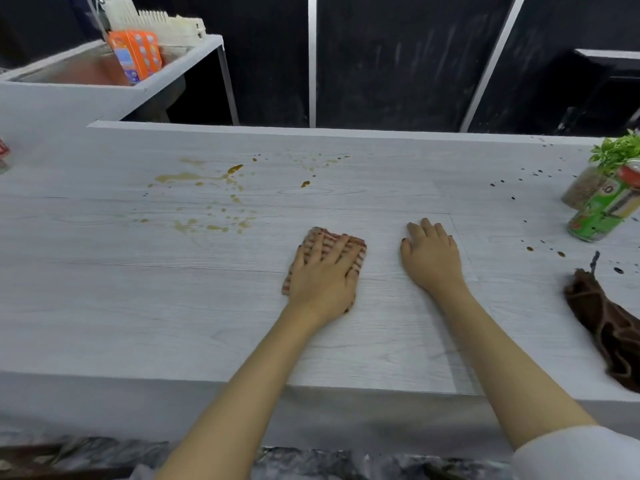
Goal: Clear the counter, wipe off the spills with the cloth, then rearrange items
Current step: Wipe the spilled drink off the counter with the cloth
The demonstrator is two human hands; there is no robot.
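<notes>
My left hand (pixel 323 271) lies flat with straight fingers on a folded red-striped cloth (pixel 358 247), pressing it onto the pale wood-grain counter (pixel 138 289). My right hand (pixel 431 254) rests flat on the bare counter just right of the cloth, holding nothing. Brown spills (pixel 197 176) spread across the counter to the upper left of the cloth, with smaller splashes (pixel 214 225) nearer. Dark droplets (pixel 533 174) dot the far right.
A green can (pixel 604 211) and a jar with a green plant (pixel 588 185) stand at the right edge. A brown cloth (pixel 609 327) lies near the front right. An orange packet (pixel 136 55) sits in the sink (pixel 69 69) at back left.
</notes>
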